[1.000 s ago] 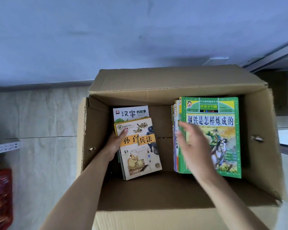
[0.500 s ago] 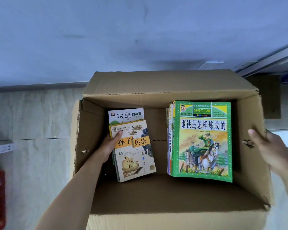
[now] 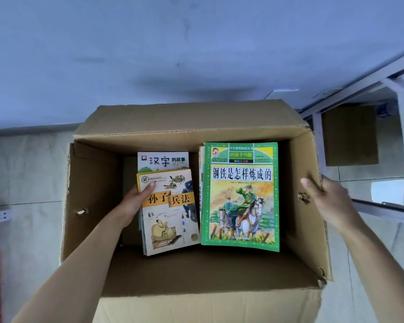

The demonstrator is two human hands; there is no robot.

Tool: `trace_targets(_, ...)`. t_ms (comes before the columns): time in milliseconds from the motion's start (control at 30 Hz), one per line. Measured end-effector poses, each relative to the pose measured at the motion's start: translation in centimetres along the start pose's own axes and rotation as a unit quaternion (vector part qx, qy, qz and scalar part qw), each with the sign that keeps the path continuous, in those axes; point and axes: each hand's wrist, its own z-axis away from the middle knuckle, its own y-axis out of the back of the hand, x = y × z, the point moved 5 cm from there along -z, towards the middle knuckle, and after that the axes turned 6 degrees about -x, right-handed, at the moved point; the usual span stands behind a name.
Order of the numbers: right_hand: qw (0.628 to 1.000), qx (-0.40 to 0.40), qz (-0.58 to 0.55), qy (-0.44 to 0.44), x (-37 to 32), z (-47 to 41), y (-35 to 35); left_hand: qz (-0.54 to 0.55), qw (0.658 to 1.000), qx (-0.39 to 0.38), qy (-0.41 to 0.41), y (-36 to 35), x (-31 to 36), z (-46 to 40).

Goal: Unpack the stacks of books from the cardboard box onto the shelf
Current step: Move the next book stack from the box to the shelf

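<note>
I see the cardboard box [image 3: 196,276] open on the tiled floor [image 3: 28,173], its flaps folded out, with two stacks of books inside. My left hand [image 3: 135,203] is down in the box, thumb over the top cover of the smaller stack [image 3: 170,213] and fingers tucked out of sight along its left edge — a grip that reads as clamping several thin books together so they come up as one bundle rather than sliding apart. That top cover, orange-banded with an ink drawing, sits skewed over a white book [image 3: 163,160] beneath it.

My right hand [image 3: 324,197] is outside the books altogether, curled over the box's right wall just above the punched handle hole [image 3: 303,198] — I judge it is bracing the box so it does not drag when the left stack lifts. The taller stack, topped by the green horseman book [image 3: 240,194], lies untouched against the right side. A metal shelf frame [image 3: 359,89] stands to the right; nothing has reached it yet.
</note>
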Motion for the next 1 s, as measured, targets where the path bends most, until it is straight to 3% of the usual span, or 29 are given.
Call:
trace_targets(400, 0.992, 0.067, -0.099, -0.038, 0.8, 1.7, -1.0, -0.009, 0.999, 0.013, -0.045, 0.0, 1.5, 2.5)
trace_targets(533, 0.975, 0.21, -0.065, 0.021, -1.6, 4.5, -0.5, 0.006, 0.996, 0.018, -0.083, 0.5, 2.4, 4.4)
trace_targets(600, 0.963, 0.238, -0.099, 0.08, -4.2, 6.9, -1.8, 0.032, 0.995, 0.023, -0.093, 0.7, 2.8, 5.6)
trace_targets(667, 0.965, 0.169, -0.146, 0.138, -7.5, 8.9, -5.0, 0.066, 0.993, 0.033, -0.093, 0.9, 3.1, 7.0)
trace_targets(767, 0.971, -0.091, -0.168, 0.144, -11.6, 11.3, -12.2, 0.113, 0.989, 0.039, -0.084, 1.2, 3.8, 9.6)
trace_targets(867, 0.922, -0.283, -0.244, 0.105, -14.4, 14.1, -16.5, 0.139, 0.985, 0.041, -0.09, 1.1, 5.1, 13.0)
trace_targets(933, 0.897, -0.303, -0.304, 0.105, -16.2, 15.5, -16.4, 0.15, 0.982, 0.046, -0.104, 1.1, 6.4, 15.9)
trace_targets(1000, 0.903, -0.274, -0.316, 0.1, -17.7, 16.7, -15.1, 0.157, 0.979, 0.061, -0.119, 1.4, 7.8, 19.2)
